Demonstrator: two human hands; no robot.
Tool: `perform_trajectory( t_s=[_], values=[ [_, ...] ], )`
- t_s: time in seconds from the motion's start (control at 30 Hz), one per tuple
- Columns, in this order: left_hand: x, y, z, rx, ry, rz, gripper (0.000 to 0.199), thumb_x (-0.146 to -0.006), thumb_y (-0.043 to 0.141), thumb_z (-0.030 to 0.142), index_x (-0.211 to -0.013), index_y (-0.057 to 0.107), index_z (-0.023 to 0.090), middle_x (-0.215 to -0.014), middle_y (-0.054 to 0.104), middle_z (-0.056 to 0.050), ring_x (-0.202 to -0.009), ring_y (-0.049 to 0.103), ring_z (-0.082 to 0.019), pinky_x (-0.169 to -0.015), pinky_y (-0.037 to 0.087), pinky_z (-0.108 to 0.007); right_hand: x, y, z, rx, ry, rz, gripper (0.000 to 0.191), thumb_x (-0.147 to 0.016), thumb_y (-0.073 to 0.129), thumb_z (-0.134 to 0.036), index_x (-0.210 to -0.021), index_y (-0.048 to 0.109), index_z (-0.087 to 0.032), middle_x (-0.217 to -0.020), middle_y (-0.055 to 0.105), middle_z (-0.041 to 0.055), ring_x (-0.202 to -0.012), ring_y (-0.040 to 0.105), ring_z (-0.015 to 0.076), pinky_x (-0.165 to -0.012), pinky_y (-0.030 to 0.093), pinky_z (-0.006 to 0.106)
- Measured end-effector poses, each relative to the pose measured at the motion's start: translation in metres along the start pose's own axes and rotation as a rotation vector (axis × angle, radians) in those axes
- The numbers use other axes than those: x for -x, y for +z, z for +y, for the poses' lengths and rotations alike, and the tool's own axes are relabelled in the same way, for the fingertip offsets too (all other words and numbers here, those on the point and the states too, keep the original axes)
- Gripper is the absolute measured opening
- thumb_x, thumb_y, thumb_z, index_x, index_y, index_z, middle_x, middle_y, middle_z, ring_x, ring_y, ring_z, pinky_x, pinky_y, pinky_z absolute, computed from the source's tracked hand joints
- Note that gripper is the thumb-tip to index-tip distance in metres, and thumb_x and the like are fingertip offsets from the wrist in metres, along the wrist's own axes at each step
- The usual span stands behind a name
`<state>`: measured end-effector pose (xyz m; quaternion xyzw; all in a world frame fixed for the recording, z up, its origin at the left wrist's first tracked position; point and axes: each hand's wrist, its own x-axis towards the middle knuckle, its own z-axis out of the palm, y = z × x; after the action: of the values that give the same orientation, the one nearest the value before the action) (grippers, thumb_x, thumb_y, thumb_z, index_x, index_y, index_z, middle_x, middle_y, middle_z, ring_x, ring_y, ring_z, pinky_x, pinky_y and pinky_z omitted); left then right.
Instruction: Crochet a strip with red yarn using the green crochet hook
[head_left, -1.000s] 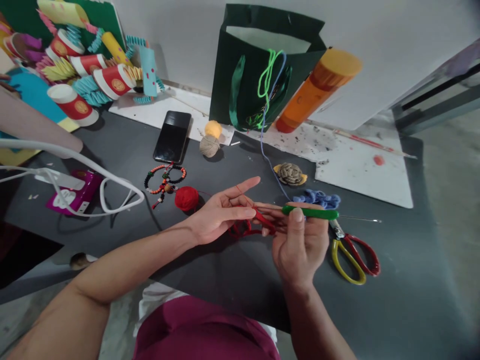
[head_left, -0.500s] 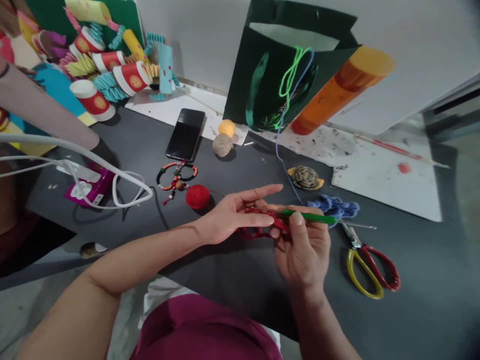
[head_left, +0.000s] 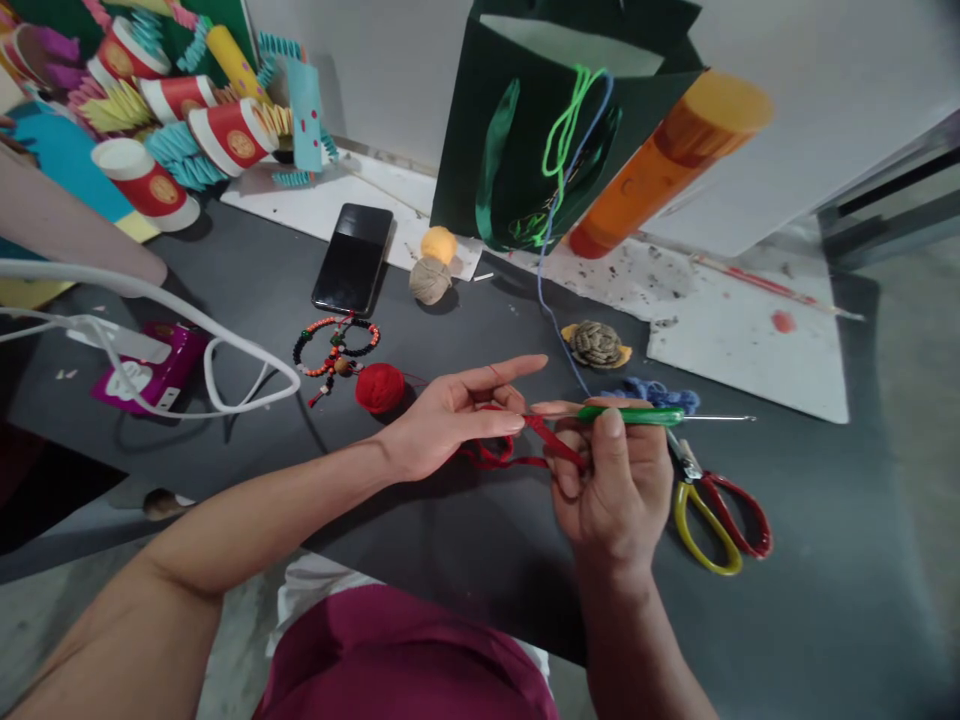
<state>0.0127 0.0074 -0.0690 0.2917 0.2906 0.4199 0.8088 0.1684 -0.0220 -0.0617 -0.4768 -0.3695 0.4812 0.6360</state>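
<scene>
My right hand (head_left: 615,475) is closed around the green handle of a crochet hook (head_left: 637,416), whose bare metal end points right. Its fingers also touch a strip of red crochet work (head_left: 555,440). My left hand (head_left: 457,415) pinches the other end of that red piece between thumb and fingers, its index finger stretched out with a thin red strand over it. The hook's working tip is hidden near the left fingertips. A ball of red yarn (head_left: 379,388) lies left of my left hand. Blue crochet work (head_left: 652,394) rests just behind my right hand.
Scissors (head_left: 712,510) lie right of my right hand. Behind are a crocheted rosette (head_left: 597,344), small yarn balls (head_left: 430,280), a phone (head_left: 352,260), beaded bracelets (head_left: 337,345), a green paper bag (head_left: 525,130) and an orange tube (head_left: 667,165). White cables (head_left: 247,352) and a purple power socket (head_left: 150,365) stand left.
The hook has turned flatter and slid right in my right hand, drawing a little away from my left hand. The whole view has shifted slightly, moving the table things left.
</scene>
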Motion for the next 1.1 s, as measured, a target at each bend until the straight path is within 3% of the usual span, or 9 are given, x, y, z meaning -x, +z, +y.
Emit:
perform_trajectory(
  t_s=[0.27, 0.53, 0.7, 0.83, 0.93, 1.1],
  values=[
    [-0.001, 0.0, 0.0, 0.007, 0.0, -0.01, 0.057, -0.073, 0.086, 0.021, -0.129, 0.075, 0.027, -0.082, 0.063, 0.002, -0.073, 0.055, -0.008, -0.073, 0.046, -0.024, -0.001, -0.001, -0.004, 0.051, -0.048, -0.038, 0.027, -0.094, 0.07, -0.047, -0.091, 0.057, -0.023, -0.07, 0.075, -0.0029, -0.031, 0.038, 0.0024, -0.029, 0.026, 0.015],
    [-0.001, -0.002, -0.001, -0.023, 0.036, -0.003, 0.054, -0.074, 0.087, 0.02, -0.126, 0.077, 0.028, -0.081, 0.064, 0.002, -0.074, 0.056, -0.007, -0.074, 0.047, -0.022, 0.0, -0.008, -0.006, 0.2, -0.155, -0.058, 0.027, -0.097, 0.066, -0.048, -0.092, 0.054, -0.024, -0.071, 0.076, -0.0024, -0.033, 0.047, 0.0052, -0.03, 0.034, 0.015],
    [-0.001, -0.003, 0.0, -0.115, 0.075, 0.034, 0.054, -0.074, 0.086, 0.02, -0.127, 0.076, 0.027, -0.081, 0.065, 0.002, -0.071, 0.055, -0.007, -0.071, 0.046, -0.022, 0.002, -0.014, -0.005, 0.358, -0.361, -0.066, 0.013, -0.101, 0.062, -0.036, -0.095, 0.059, -0.025, -0.078, 0.079, 0.0004, -0.036, 0.052, 0.0079, -0.032, 0.039, 0.02],
    [-0.001, -0.001, 0.002, -0.263, 0.145, 0.092, 0.057, -0.074, 0.086, 0.02, -0.129, 0.075, 0.025, -0.08, 0.067, 0.001, -0.072, 0.057, -0.009, -0.071, 0.047, -0.023, -0.001, -0.018, -0.003, 0.467, -0.573, -0.181, 0.009, -0.101, 0.059, -0.024, -0.1, 0.067, -0.027, -0.092, 0.083, 0.003, -0.036, 0.052, 0.0091, -0.035, 0.041, 0.025],
    [-0.001, 0.0, 0.002, -0.344, 0.203, 0.128, 0.058, -0.073, 0.086, 0.021, -0.13, 0.075, 0.023, -0.081, 0.067, 0.001, -0.074, 0.059, -0.01, -0.075, 0.05, -0.025, -0.002, -0.018, -0.003, 0.504, -0.62, -0.249, 0.015, -0.101, 0.057, -0.021, -0.104, 0.069, -0.03, -0.096, 0.084, 0.0034, -0.037, 0.053, 0.0105, -0.042, 0.048, 0.03],
    [0.001, 0.003, -0.001, -0.427, 0.284, 0.192, 0.049, -0.077, 0.083, 0.023, -0.125, 0.077, 0.022, -0.084, 0.067, 0.0, -0.077, 0.059, -0.011, -0.078, 0.051, -0.026, 0.001, -0.016, -0.001, 0.633, -0.628, -0.197, 0.012, -0.102, 0.058, -0.029, -0.101, 0.07, -0.029, -0.094, 0.085, 0.0036, -0.052, 0.07, 0.0174, -0.067, 0.064, 0.04]
  ],
)
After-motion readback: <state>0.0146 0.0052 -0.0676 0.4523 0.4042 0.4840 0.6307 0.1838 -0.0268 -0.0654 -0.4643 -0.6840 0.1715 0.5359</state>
